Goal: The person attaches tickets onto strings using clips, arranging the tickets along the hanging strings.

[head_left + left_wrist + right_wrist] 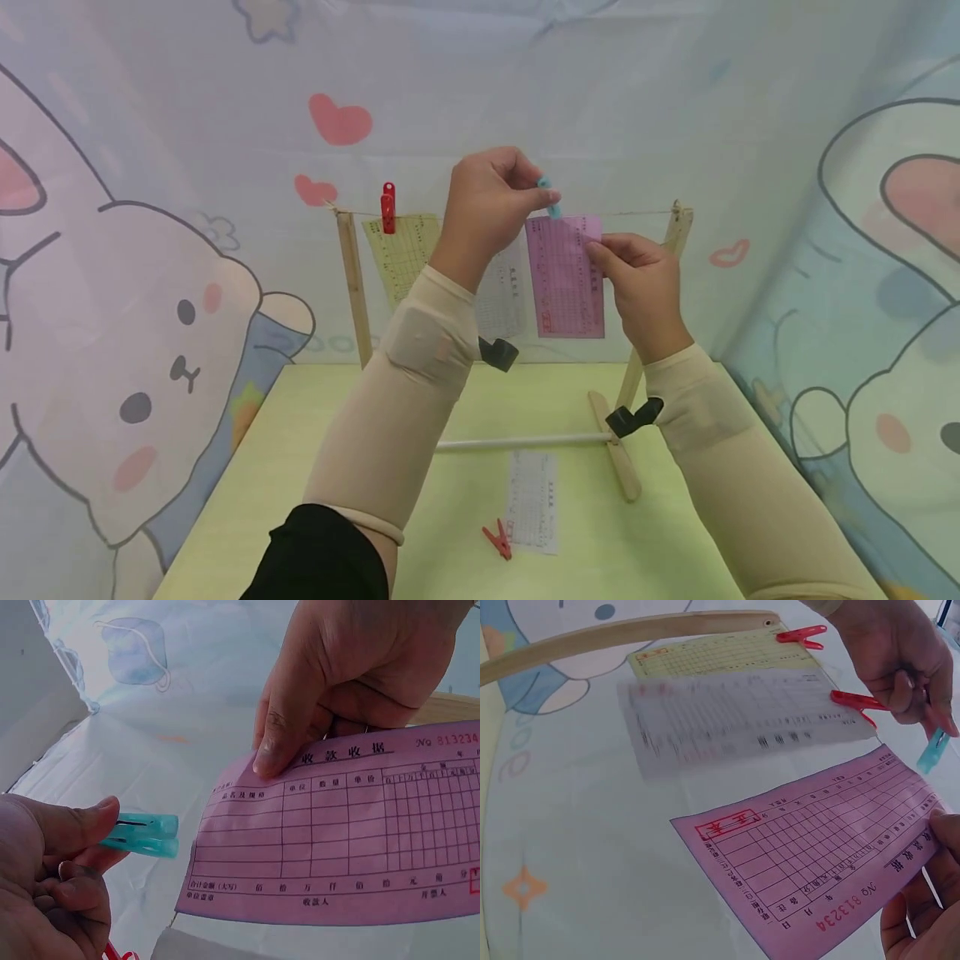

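My left hand [491, 208] pinches a teal clothespin [146, 834] between thumb and fingers, close to the top edge of a pink receipt slip [566, 287]. In the left wrist view a small gap separates the pin's tip from the paper. My right hand [645, 283] holds the slip by its right edge, thumb on the printed face. The slip hangs upright at a string [630, 214]. To the left, a yellow slip [720, 660] and a white slip [735, 720] hang from the string by red clothespins [802, 634]. My left hand and forearm partly cover both in the head view.
The string runs between two wooden posts [352, 283], joined low down by a white rod [525, 441] and standing on a wooden foot [626, 471]. On the yellow-green table [300, 483] lie another white slip [534, 500] and a red clothespin [498, 542]. A cartoon-printed curtain [600, 100] surrounds the table.
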{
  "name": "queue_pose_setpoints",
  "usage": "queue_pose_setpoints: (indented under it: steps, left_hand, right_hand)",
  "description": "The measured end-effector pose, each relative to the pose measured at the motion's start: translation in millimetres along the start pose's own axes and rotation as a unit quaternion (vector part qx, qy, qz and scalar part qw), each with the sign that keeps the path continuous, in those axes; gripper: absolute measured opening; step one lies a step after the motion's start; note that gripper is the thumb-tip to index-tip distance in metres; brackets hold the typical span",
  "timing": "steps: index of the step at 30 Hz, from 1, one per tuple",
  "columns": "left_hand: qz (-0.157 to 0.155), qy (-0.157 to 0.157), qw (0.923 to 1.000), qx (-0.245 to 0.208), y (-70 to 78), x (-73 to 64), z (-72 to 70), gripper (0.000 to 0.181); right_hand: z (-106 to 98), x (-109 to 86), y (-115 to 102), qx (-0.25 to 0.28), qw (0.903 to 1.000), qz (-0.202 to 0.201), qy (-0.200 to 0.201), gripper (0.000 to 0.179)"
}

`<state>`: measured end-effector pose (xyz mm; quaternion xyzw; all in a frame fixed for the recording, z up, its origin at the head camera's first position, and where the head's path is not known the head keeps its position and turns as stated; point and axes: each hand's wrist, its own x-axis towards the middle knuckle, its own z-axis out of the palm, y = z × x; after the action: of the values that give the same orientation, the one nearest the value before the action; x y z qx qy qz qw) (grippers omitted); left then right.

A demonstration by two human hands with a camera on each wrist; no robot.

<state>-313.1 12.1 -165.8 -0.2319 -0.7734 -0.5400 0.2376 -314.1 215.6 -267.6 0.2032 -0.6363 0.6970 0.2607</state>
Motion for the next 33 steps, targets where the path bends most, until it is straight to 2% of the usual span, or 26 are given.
queue_pose_setpoints:
  steps: [3, 10, 20, 27, 33]
  left_hand:
    - [-0.013, -0.009, 0.9997, 0.019, 2.0, 1.8, 3.5, 0.017]
    - [-0.006, -0.016, 0.9974, 0.071, 7.3, 2.2, 3.4, 0.015]
    - [-0.034, -0.036, 0.9954, 0.081, 9.0, 2.8, 0.9, 0.014]
    - [-0.035, -0.039, 0.9945, 0.090, 7.7, 4.5, 4.0, 0.012]
    - [-0.069, -0.049, 0.9914, 0.099, 9.7, 6.1, 5.6, 0.011]
  right_hand:
    - [2, -0.2, 1, -0.008, 1.0000, 0.003, 0.001, 0.021]
    - [6, 0.0, 3, -0.010, 0.9999, 0.002, 0.002, 0.023]
    - [13, 2.9, 6, 0.049, 0.9988, 0.002, 0.007, 0.014]
    - [14, 2.9, 7, 0.038, 0.9992, 0.007, 0.013, 0.016]
    - [17, 4.0, 7, 0.042, 0.9989, 0.007, 0.020, 0.015]
